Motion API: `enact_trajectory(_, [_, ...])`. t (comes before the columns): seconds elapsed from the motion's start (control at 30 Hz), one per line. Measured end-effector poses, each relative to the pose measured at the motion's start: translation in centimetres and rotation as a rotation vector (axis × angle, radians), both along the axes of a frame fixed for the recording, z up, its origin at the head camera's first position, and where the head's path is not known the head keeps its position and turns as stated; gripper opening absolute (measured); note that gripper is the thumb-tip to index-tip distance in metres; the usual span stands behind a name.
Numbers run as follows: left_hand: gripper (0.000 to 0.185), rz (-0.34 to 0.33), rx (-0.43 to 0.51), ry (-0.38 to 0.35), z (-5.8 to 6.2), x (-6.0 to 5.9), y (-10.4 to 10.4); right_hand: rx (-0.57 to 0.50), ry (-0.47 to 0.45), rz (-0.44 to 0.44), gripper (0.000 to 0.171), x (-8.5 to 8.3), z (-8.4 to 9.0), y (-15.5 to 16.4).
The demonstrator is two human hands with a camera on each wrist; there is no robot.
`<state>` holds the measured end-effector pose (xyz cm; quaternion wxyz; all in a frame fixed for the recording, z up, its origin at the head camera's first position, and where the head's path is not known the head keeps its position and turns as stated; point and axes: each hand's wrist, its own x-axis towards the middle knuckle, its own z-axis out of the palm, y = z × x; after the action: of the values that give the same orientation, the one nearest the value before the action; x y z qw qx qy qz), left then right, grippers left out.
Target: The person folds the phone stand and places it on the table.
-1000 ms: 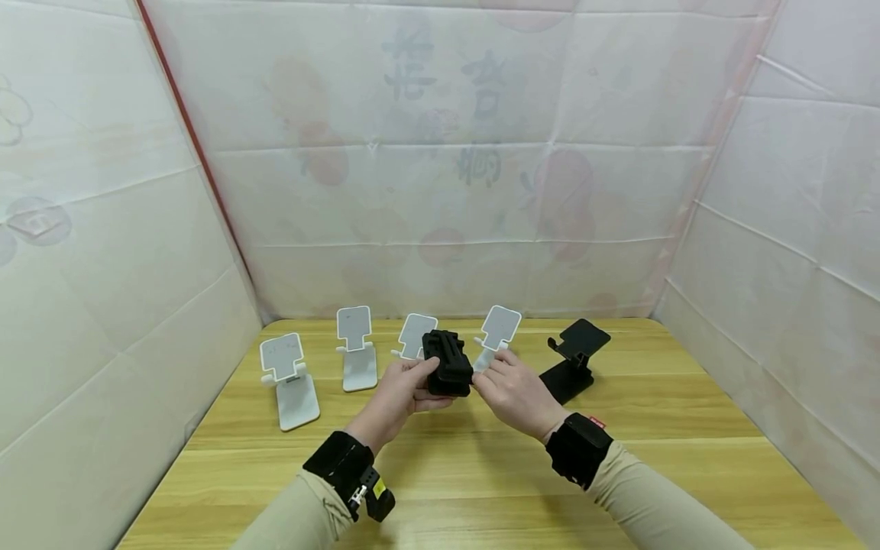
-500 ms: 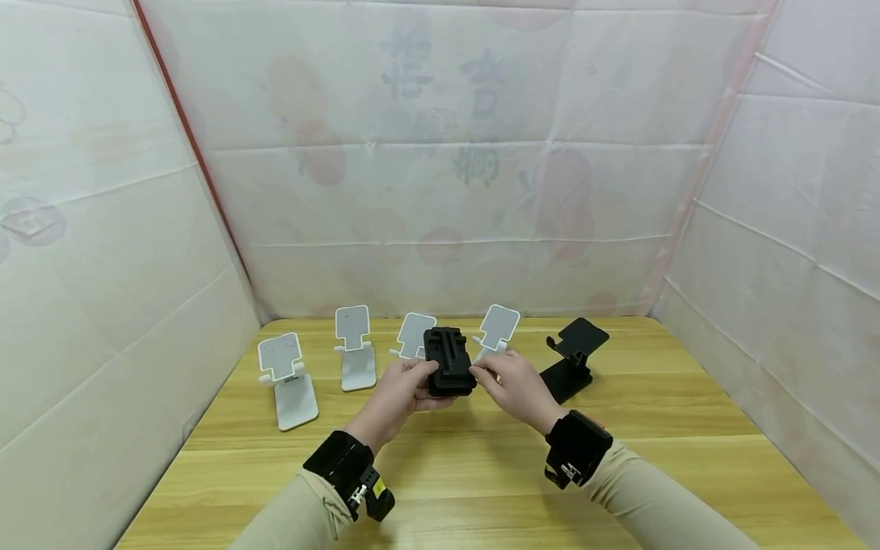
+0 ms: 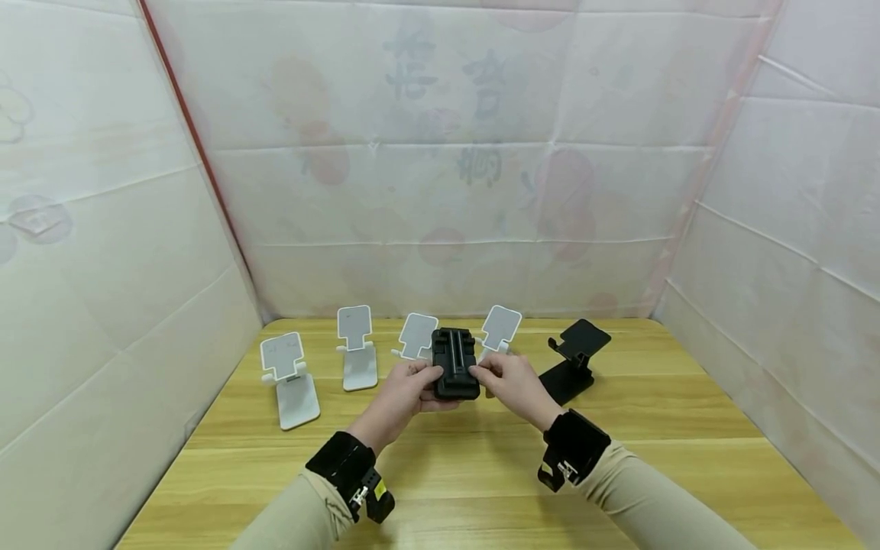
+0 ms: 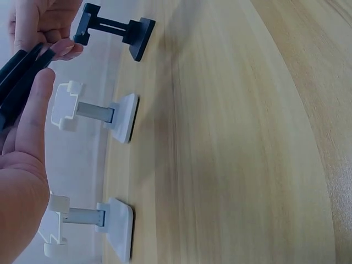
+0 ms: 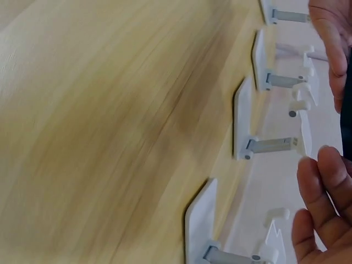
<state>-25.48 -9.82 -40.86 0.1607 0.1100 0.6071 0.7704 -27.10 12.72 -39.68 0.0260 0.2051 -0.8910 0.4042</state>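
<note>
I have the bench (image 3: 481,473) in front of me, a wooden top walled in by white sheeting, and everything I mention I place from the folded black stand (image 3: 455,373) held up over its middle. Behind that stand runs a row of opened stands: four white stands, the far-left one (image 3: 289,378), the next (image 3: 356,346), one just behind my left fingers (image 3: 416,336) and one just behind my right (image 3: 499,329), then an opened black stand (image 3: 574,357) off to its right. My left hand (image 3: 406,397) has its grip closed on the folded stand's left edge, thumb on top and fingers curled beneath; my right hand (image 3: 514,386) pinches its right edge with the fingertips. The biggest risk I see is that right pinch: it sits on a narrow edge, so if the hinge is stiff and I pull hard the stand could twist out and drop onto the bench. Next, the two white stands directly behind are close enough that a sudden release would send my knuckles or the swinging plate into them and topple them. Smallest, a fingertip near the hinge could get nipped as the plates move; the wrist views do not show the hinge clearly, so I cannot tell how close it is.
</note>
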Motion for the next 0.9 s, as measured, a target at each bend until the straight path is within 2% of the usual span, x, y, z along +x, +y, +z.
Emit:
enact_trajectory(0.3, [0.040,-0.067,-0.003,0.027,-0.41,-0.12,-0.18,-0.150,-0.273,0.017,0.021,-0.47,-0.51,0.48])
enact_trajectory(0.57, [0.040,-0.093,-0.005,0.036,-0.67,-0.24,-0.30,-0.242,-0.376,0.034,0.025,-0.84,-0.66,0.67])
enact_trajectory(0.9, [0.040,-0.121,-0.039,0.026,-0.83,-0.09,-0.24,-0.288,-0.465,0.040,0.027,-0.50,-0.35,0.71])
